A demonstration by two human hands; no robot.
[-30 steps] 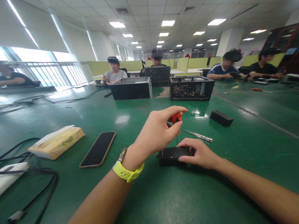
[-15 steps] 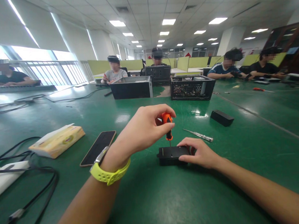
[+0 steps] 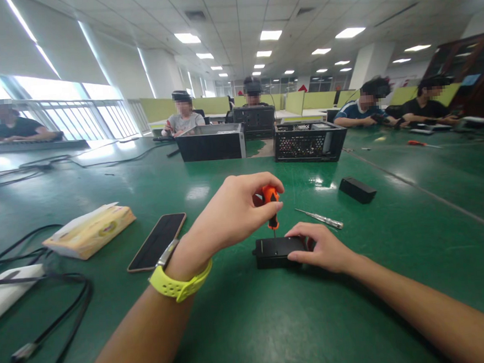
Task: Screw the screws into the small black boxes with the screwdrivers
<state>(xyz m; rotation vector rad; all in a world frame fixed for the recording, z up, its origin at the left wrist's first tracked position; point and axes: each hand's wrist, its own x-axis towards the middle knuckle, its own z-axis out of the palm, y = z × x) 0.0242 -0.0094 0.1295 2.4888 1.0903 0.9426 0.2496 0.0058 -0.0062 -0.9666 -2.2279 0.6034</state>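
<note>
An orange and black screwdriver (image 3: 273, 223) stands upright, its handle gripped by the fingers of my left hand (image 3: 238, 209). Its thin shaft points down at the top of a black rectangular box (image 3: 272, 252), and whether the tip sits in a screw is too small to tell. My right hand (image 3: 321, 248) is closed around the right end of that box, thumb in front and fingers behind, while the box rests on the green table (image 3: 251, 319). Just behind my right hand lies a slim, clear-handled screwdriver (image 3: 325, 220).
Left of my left hand lie a phone (image 3: 157, 242), a yellow tissue pack (image 3: 92, 230) and black cables (image 3: 79, 309). Another black block (image 3: 357, 190) is at right. Computer cases (image 3: 211, 144) (image 3: 309, 143) stand farther back. Several people sit around the table.
Hardly anything differs: the whole view has shifted slightly. Both hands keep their hold on the screwdriver and the black box.
</note>
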